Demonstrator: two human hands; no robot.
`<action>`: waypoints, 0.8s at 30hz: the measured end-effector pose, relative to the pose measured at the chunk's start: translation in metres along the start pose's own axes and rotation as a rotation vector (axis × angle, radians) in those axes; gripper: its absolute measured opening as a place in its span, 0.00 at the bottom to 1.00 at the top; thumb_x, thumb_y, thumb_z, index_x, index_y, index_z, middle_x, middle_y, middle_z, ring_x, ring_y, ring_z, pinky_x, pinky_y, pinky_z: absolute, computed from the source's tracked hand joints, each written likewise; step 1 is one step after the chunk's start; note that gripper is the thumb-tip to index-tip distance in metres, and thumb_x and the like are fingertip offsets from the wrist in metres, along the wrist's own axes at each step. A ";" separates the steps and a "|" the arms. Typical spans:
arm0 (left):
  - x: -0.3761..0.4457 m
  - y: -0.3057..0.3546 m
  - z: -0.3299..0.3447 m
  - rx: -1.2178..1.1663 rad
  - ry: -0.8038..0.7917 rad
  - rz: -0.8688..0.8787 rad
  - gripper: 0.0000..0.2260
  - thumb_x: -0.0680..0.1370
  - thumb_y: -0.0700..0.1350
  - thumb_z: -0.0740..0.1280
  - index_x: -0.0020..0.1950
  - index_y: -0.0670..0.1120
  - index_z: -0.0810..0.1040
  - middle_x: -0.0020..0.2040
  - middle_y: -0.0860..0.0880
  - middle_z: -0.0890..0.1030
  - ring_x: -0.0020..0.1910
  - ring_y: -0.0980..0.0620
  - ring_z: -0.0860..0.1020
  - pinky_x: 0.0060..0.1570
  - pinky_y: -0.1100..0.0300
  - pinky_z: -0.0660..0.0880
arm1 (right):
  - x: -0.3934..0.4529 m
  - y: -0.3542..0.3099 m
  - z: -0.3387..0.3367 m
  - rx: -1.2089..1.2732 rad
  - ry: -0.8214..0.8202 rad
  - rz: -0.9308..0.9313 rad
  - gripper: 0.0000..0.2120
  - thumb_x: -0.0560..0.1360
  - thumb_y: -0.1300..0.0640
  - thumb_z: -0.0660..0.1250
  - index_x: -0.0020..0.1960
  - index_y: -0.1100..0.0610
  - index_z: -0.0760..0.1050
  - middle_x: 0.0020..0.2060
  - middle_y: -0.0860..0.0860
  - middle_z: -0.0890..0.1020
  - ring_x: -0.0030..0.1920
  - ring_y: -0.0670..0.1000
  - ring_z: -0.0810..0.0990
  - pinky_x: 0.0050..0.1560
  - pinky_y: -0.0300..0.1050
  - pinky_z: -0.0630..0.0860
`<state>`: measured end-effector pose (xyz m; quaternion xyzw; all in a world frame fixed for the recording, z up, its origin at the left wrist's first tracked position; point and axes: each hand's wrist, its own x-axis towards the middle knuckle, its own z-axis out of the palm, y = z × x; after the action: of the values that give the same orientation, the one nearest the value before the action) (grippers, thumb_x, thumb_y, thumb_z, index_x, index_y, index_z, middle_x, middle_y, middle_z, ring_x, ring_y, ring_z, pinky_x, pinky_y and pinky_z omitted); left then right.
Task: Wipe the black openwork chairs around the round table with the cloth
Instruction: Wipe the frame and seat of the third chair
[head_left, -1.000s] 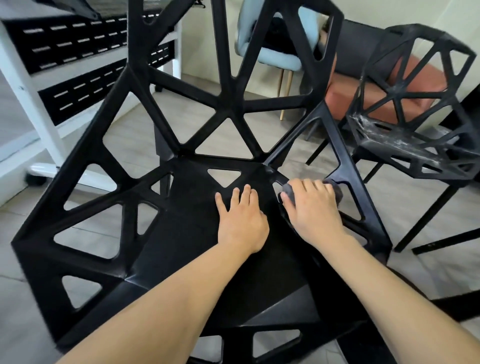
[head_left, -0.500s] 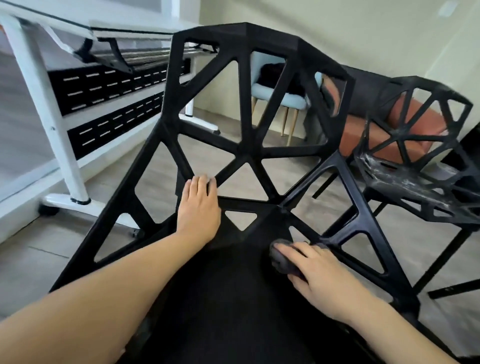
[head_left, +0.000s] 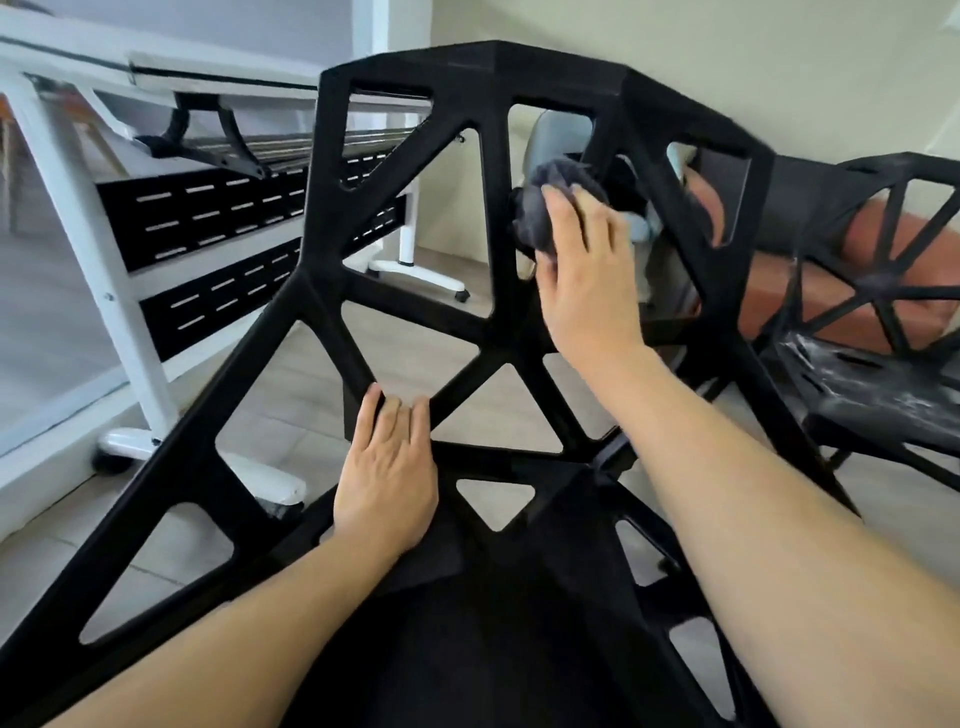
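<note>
A person wipes the backrest of a black openwork plastic chair (head_left: 467, 332) with a bunched dark grey cloth (head_left: 540, 208).

The right hand (head_left: 582, 280), upper centre of the frame, presses the cloth against an upright strut of the backrest, fingers curled over the wad and grasping it. The left hand (head_left: 387, 478), lower centre, lies flat with straight fingers where the backrest meets the seat, holding nothing. At the right edge stands a second black openwork chair (head_left: 883, 332), its seat streaked with whitish dust. A white-framed desk with black slotted panels (head_left: 156, 218) fills the upper left.
</note>
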<state>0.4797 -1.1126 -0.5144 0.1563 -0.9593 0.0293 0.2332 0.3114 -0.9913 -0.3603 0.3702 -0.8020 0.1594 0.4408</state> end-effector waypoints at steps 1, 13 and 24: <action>0.000 0.000 0.000 -0.005 0.000 0.005 0.26 0.77 0.42 0.59 0.74 0.34 0.64 0.57 0.42 0.74 0.67 0.41 0.69 0.79 0.43 0.50 | -0.018 -0.004 0.009 0.018 -0.010 -0.003 0.26 0.79 0.58 0.63 0.76 0.57 0.65 0.71 0.58 0.70 0.68 0.60 0.69 0.70 0.56 0.68; 0.001 0.000 0.002 -0.021 0.029 0.006 0.25 0.78 0.43 0.59 0.74 0.35 0.65 0.57 0.43 0.74 0.67 0.42 0.69 0.79 0.43 0.51 | -0.053 0.016 0.015 -0.098 0.031 -0.137 0.27 0.76 0.66 0.67 0.74 0.60 0.68 0.66 0.61 0.73 0.64 0.61 0.73 0.67 0.56 0.69; 0.000 -0.001 0.000 -0.041 0.000 -0.012 0.26 0.79 0.45 0.56 0.76 0.37 0.60 0.62 0.44 0.72 0.71 0.43 0.66 0.79 0.44 0.46 | -0.051 0.006 0.019 -0.157 0.073 -0.048 0.24 0.77 0.64 0.65 0.72 0.62 0.68 0.61 0.62 0.76 0.58 0.63 0.75 0.58 0.55 0.70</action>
<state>0.4797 -1.1133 -0.5147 0.1572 -0.9589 0.0082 0.2363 0.3137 -0.9750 -0.4128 0.3475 -0.7863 0.0990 0.5012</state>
